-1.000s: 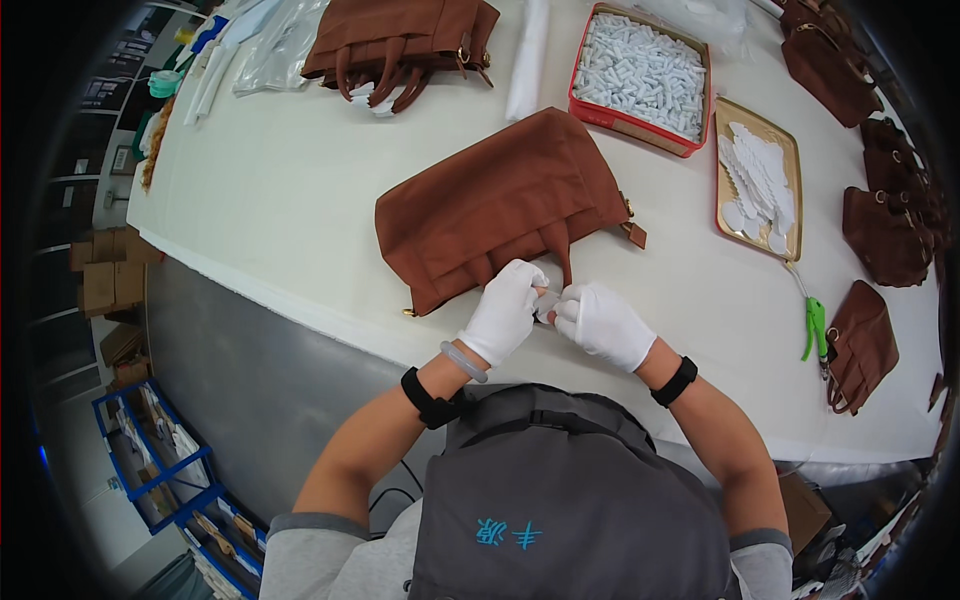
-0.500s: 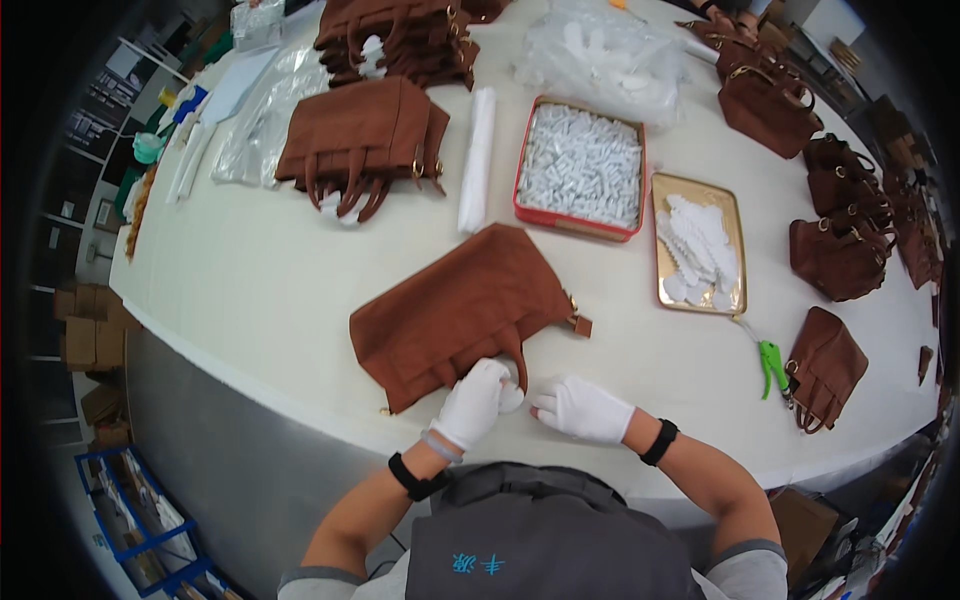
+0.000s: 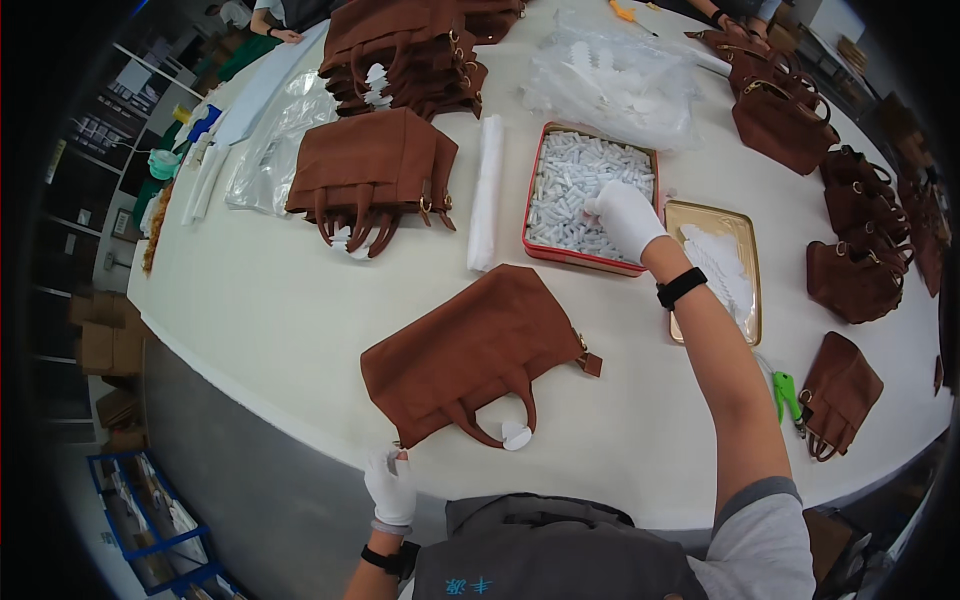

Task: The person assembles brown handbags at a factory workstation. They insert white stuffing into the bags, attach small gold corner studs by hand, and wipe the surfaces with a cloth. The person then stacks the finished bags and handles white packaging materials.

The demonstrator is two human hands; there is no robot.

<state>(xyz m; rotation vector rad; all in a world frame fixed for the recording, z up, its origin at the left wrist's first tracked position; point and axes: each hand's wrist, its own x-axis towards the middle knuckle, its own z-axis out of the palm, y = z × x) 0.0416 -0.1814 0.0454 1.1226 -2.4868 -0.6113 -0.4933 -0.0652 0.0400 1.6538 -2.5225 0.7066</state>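
Note:
A brown handbag (image 3: 470,350) lies flat on the white table in front of me, its handles toward me and a white paper piece (image 3: 516,436) around one handle. In a white fingerless-tipped glove, my left hand (image 3: 390,490) is closed at the bag's near left corner, where a small metal fitting sits. My right hand (image 3: 626,222), gloved too, reaches over a red-rimmed tin (image 3: 583,258) full of small white tube-like pieces (image 3: 565,190). Its fingers are bent together at the pieces; what they grip, if anything, is hidden.
A gold tray (image 3: 752,290) of white paper strips is under my right forearm. Stacked brown bags (image 3: 375,165), a white roll (image 3: 486,195) and clear plastic bags (image 3: 610,80) lie farther off. At right are a green air gun (image 3: 785,395) and more handbags (image 3: 785,125). Other people work at the far edges.
My right hand has moved from beside the handbag up to the tin of white pieces. My left hand has let go of the handle and shifted left to the bag's near corner.

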